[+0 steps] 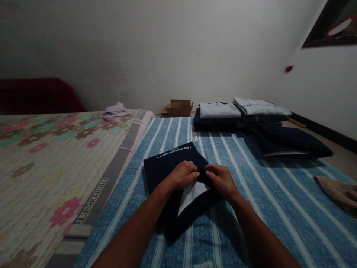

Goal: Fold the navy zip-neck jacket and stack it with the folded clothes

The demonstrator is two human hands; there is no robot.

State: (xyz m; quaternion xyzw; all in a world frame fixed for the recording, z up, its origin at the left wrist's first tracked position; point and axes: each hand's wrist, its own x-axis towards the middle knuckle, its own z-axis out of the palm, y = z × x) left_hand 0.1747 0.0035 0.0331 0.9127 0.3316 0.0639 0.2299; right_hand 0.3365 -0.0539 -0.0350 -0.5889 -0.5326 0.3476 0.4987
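Observation:
A folded navy garment (164, 169) with white lettering along its far edge and a white patch at its near side lies on the blue striped cloth (125, 208). My left hand (184, 174) is closed, thumb and fingers pinching the navy fabric near the middle. Close beside it on the right, my right hand (221, 179) pinches the same garment by its right side. Between the two hands a dark fold of fabric is raised a little. The fingertips partly hide what they grip.
Stacked folded clothes (219, 110) stand at the back right, beside another folded pile (259, 108) and a dark navy garment (287, 143). A brown cloth (338, 191) lies far right. On the left are a flowered bedspread (55, 163) and a pale crumpled cloth (115, 111). A cardboard box (180, 108) sits behind.

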